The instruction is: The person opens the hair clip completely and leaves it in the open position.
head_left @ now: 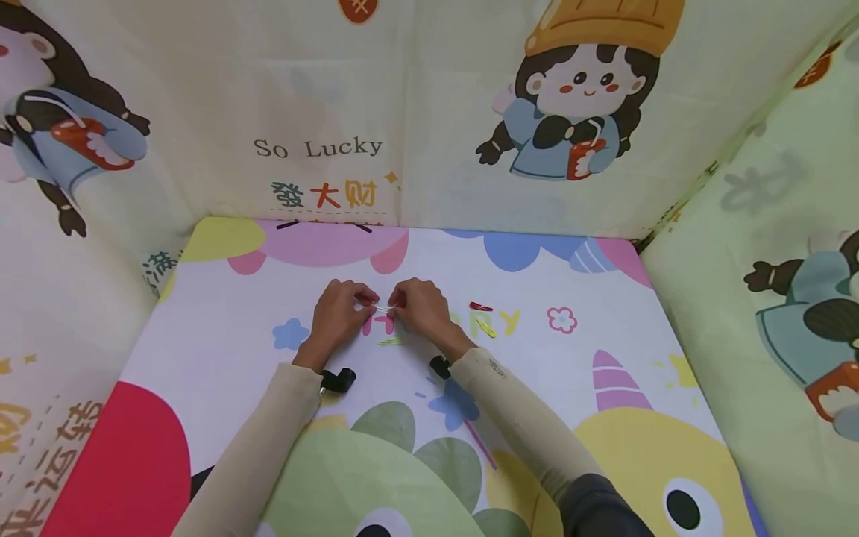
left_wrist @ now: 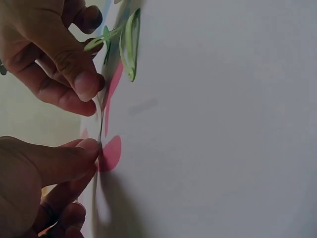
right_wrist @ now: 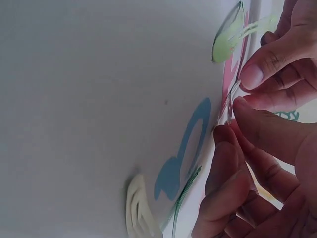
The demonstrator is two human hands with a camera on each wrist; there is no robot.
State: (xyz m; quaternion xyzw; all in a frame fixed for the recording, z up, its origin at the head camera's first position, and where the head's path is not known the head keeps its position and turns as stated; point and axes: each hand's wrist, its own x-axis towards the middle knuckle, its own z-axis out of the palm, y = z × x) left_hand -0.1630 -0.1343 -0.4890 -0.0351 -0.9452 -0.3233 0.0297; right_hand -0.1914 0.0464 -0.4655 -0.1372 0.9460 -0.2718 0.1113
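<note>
Both hands meet over the pink printed letter, fingertips close together. A thin whitish hair clip [head_left: 384, 307] is stretched between them, partly hidden by fingers. My left hand [head_left: 341, 313] pinches one end between thumb and fingers, and my right hand [head_left: 419, 307] pinches the other. In the right wrist view the clip [right_wrist: 231, 99] looks slim and pale between the thumbs. A green snap hair clip [head_left: 389, 342] lies on the mat just nearer than the hands. Right of my right hand lie a red hair clip [head_left: 480, 306] and a yellow hair clip [head_left: 485, 328].
A white mat [head_left: 228, 313] with cartoon prints covers the table. Printed fabric walls [head_left: 443, 149] rise at the back and on both sides. A small black camera [head_left: 338, 380] is worn on the left wrist, another [head_left: 440, 366] on the right.
</note>
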